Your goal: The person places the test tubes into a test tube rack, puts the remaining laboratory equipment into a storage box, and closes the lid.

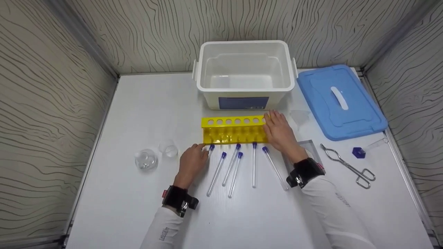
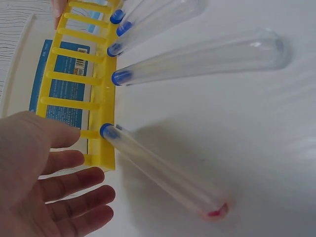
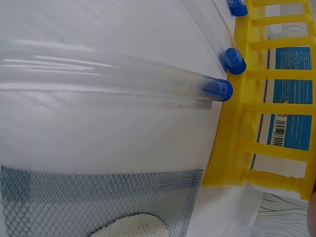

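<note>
A yellow test tube rack (image 1: pixel 235 135) stands in front of the white box. My right hand (image 1: pixel 280 135) grips its right end, fingers over the top edge; the right wrist view shows only a sliver of that hand. Near the rack's front left corner, my left hand (image 1: pixel 192 160) has its fingers spread and loosely extended; contact with the rack is unclear. Several clear test tubes (image 1: pixel 254 169) with blue caps lie before the rack, caps toward it. One test tube (image 2: pixel 168 173) lies just beside the left fingers, its far end showing a red spot.
Behind the rack stands an open white box (image 1: pixel 245 90); its blue lid (image 1: pixel 349 117) lies to the right. Crucible tongs (image 1: pixel 347 167), a blue-based cylinder (image 1: pixel 360 152), a funnel (image 1: pixel 299 117) and wire gauze (image 3: pixel 98 192) are at right. A glass flask (image 1: pixel 145 159) and beaker (image 1: pixel 168 148) stand left.
</note>
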Demonstrator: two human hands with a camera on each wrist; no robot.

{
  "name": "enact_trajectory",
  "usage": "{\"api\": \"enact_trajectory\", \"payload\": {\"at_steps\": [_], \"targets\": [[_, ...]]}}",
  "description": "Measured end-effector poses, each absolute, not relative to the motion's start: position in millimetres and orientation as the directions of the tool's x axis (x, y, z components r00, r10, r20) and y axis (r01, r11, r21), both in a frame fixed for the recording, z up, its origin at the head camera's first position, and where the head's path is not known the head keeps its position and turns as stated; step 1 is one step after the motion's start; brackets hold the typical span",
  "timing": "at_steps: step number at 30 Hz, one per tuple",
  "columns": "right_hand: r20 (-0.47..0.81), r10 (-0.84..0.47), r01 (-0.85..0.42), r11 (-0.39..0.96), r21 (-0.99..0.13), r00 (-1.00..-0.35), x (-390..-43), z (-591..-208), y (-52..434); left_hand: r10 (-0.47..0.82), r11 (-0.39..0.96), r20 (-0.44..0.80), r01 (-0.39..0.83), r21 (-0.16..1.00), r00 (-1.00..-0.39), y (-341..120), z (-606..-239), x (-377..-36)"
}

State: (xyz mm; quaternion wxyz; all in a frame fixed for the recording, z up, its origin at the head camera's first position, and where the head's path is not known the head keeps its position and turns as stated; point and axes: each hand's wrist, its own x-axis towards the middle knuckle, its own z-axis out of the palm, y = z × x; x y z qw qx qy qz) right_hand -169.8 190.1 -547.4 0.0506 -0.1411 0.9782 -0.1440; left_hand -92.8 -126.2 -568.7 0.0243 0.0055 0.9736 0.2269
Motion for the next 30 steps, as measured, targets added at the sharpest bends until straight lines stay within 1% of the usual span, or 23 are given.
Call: {"api": "enact_trajectory", "payload": {"at_steps": [7,12,19,30], "targets": [[-0.002,-0.325,-0.310,0.906,-0.288,-0.946,-168,-549,192,0.055,0.899,-0.040,0.032,0.436,-0.998,-126,-577,-95],[-0.021,-0.309,-0.290,0.912,-0.289,-0.951,-168,-548,192,0.062,0.899,-0.059,0.030,0.438,-0.996,-125,-576,-100],[-0.049,-0.290,-0.265,0.921,-0.287,-0.956,-169,-548,191,0.076,0.918,-0.104,0.029,0.396,-0.992,-119,-574,-108],[-0.046,-0.285,-0.260,0.919,-0.296,-0.957,-169,-546,190,0.068,0.910,-0.113,0.015,0.414,-0.991,-111,-575,-113]]}}
